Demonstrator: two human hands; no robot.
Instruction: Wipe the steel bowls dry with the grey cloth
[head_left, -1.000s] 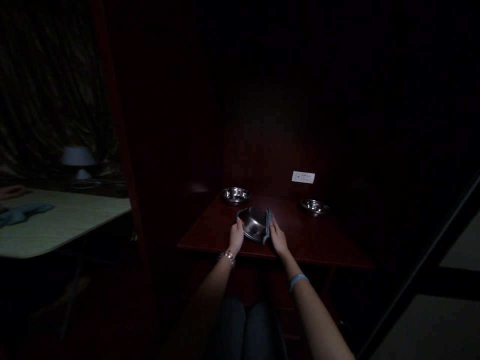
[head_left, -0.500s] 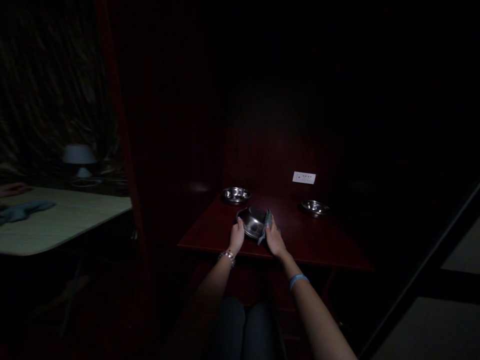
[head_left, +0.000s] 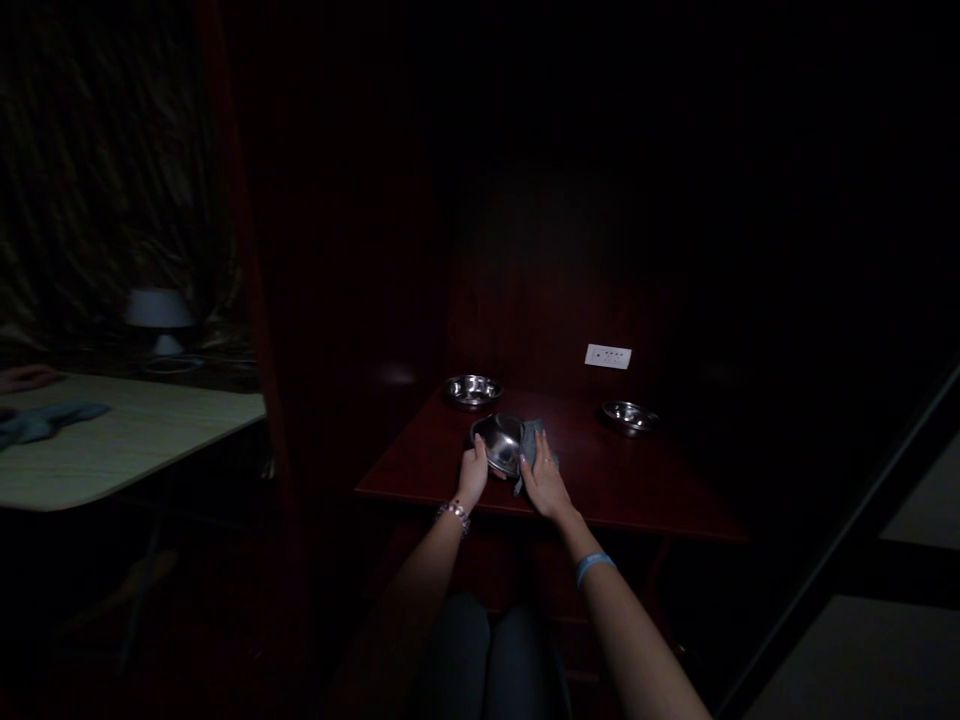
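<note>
Steel bowl: a shiny steel bowl (head_left: 500, 440) is held tilted, its rounded outside showing, over the near middle of a dark red table (head_left: 607, 490); whether its rim touches the wood cannot be told
Left hand: the person's left hand (head_left: 472, 474) is clamped on the bowl's left edge, thumb on the outer side
Right hand: the right hand (head_left: 546, 487) holds a gray cloth (head_left: 529, 440), fingers laid over it, pressing it to the bowl's right side; the hands are apart, the bowl between them
Cloth work: the rubbing looks under way rather than finished, with cloth and bowl in contact; how much of the surface has been covered cannot be judged in this dim light
Other bowls: one steel bowl stands open side up at far left (head_left: 471, 393), another at far right (head_left: 630, 417); neither is being handled, and whether the cloth has reached them is unclear
Changed since half a second ago: the cloth, seen nearly edge-on then, now spreads flatter; the right hand has shifted slightly left over it; the left hand's grip and both far bowls look unchanged
</note>
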